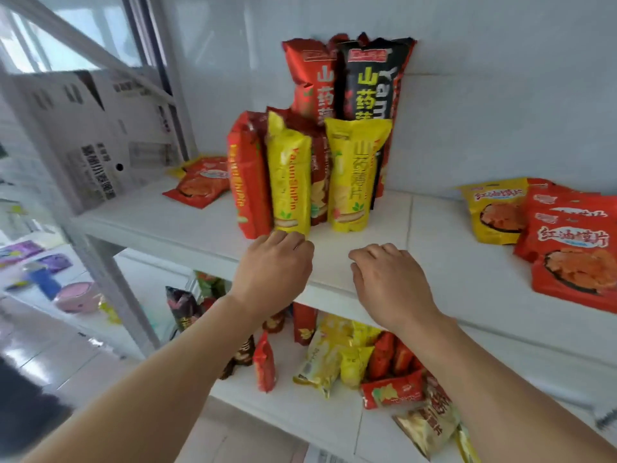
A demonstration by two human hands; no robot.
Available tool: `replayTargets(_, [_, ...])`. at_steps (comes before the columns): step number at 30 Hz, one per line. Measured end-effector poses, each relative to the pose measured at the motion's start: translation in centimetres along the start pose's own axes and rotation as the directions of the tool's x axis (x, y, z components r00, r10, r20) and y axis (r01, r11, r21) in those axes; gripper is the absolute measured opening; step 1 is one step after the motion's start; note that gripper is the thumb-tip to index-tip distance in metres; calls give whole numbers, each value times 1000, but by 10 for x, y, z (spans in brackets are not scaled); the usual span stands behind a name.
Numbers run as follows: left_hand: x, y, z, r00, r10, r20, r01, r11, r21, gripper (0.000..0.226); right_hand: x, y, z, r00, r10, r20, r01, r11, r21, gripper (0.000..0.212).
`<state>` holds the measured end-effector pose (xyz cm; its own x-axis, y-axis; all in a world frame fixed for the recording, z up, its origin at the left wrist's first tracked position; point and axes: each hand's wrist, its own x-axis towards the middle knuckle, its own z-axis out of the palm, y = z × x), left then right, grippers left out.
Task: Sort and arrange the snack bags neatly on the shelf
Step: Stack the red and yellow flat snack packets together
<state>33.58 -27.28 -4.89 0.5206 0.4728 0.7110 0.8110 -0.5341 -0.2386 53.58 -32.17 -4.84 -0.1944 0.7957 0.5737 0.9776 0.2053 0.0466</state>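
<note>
Snack bags: yellow bag (289, 182) upright among others on upper shelf (187, 225).
Left hand (275, 274): loosely curled, touching its base.
Right hand (387, 279): relaxed, holding nothing.
Advice: nudge gently, avoid toppling neighbours.

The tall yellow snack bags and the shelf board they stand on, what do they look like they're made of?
Yellow snack bags: probably glossy plastic film, judging by the bright highlights, creases and crimped top edges; any foil lining can't be seen.
Shelf board: white, smooth and faintly shiny with a thick front edge, so perhaps laminated or painted board, though coated metal can't be ruled out.
</note>
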Motion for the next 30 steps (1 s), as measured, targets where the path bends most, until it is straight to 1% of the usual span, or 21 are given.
replayTargets(6, [-50, -78, -36, 998, -33, 54, 32, 999, 10, 9, 23, -103, 6, 1000, 10, 13, -11, 996, 85, 11])
replayTargets(11, [-67, -132, -49, 995, -95, 23, 94, 995, 25, 8, 54, -161, 19, 998, 5, 66, -17, 982, 186, 24])
replayTargets(15, [-72, -177, -35, 991, -136, 0, 136, 989, 55, 8, 85, -195, 38, 996, 28, 88, -53, 954, 295, 31])
replayTargets(19, [-68, -229, -7, 982, -188, 8, 187, 978, 89, 9, 128, -218, 68, 986, 102, 134, -147, 910, 388, 36])
replayTargets(21, [-62, -254, 6, 974, -225, 12, 224, 971, 88, 8, 155, -224, 84, 972, 160, 174, -222, 868, 443, 40])
replayTargets(24, [-51, -290, 29, 962, -273, 28, 270, 959, 82, 9, 198, -232, 105, 915, 296, 274, -398, 774, 492, 47])
replayTargets(27, [-37, -322, 47, 948, -316, 32, 315, 948, 51, 8, 240, -236, 125, 811, 427, 400, -585, 613, 531, 51])
replayTargets(30, [-23, -348, 65, 927, -372, 45, 372, 928, 16, 17, 275, -238, 146, 713, 520, 470, -701, 508, 501, 54])
